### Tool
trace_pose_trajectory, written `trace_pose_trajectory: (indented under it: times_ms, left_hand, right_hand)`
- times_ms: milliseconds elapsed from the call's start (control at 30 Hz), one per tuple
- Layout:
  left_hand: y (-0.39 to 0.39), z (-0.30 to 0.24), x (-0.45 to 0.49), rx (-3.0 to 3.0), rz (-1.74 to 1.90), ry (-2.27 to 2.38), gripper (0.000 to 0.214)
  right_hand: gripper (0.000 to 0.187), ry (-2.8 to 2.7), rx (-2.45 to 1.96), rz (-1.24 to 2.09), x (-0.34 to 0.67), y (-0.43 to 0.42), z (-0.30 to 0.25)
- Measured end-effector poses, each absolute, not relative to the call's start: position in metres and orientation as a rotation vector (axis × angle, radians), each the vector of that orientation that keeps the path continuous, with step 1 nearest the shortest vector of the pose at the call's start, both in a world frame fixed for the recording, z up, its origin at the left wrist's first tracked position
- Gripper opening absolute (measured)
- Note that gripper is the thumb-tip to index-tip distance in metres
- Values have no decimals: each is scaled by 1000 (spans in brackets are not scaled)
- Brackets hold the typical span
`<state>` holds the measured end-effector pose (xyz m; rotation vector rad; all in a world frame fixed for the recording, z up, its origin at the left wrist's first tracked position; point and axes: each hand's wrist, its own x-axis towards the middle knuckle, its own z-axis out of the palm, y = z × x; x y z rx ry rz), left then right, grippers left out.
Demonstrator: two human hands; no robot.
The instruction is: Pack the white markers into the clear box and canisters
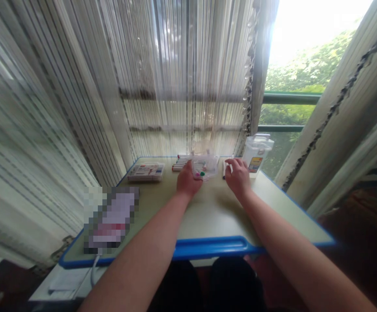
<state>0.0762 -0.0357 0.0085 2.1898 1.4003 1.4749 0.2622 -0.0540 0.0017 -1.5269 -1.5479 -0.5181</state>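
A small clear plastic box (210, 166) is tilted up over the table, with my left hand (188, 180) closed on its left side. Green and pink marker tips or caps show at its lower edge. Just behind that hand, several white markers (179, 167) with coloured ends lie side by side. My right hand (238, 173) is low over the tabletop at the right, thumb and index finger apart and curved. White markers (224, 170) with a dark end lie by its fingertips, partly hidden; whether the fingers touch them is unclear.
A clear lidded container (256, 154) with a handle stands behind my right hand. Left on the table (208, 216) are a flat marker case (146, 171) and a blurred-out phone-like device (113, 219) with a white cable (94, 271). Striped curtains (188, 78) hang behind; the table edge is blue.
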Motion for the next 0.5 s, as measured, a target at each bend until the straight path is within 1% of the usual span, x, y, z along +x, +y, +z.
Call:
trace_pose_trajectory:
  times_ms: [100, 200, 300, 500]
  left_hand:
    - [-35, 8, 76, 2208, 1494, 1384, 42]
    - [-36, 9, 75, 2220, 1503, 1362, 43]
    - [-38, 10, 76, 2220, 1506, 1354, 43]
    - [-38, 10, 76, 2208, 1499, 1357, 44]
  right_hand:
    - [30, -1693, -1856, -367, 275, -43, -5]
    - [30, -1812, -2005, -259, 278, -42, -6]
    - [31, -1858, -2043, -238, 274, -45, -4]
    - [29, -1949, -1986, -301, 270, -46, -4]
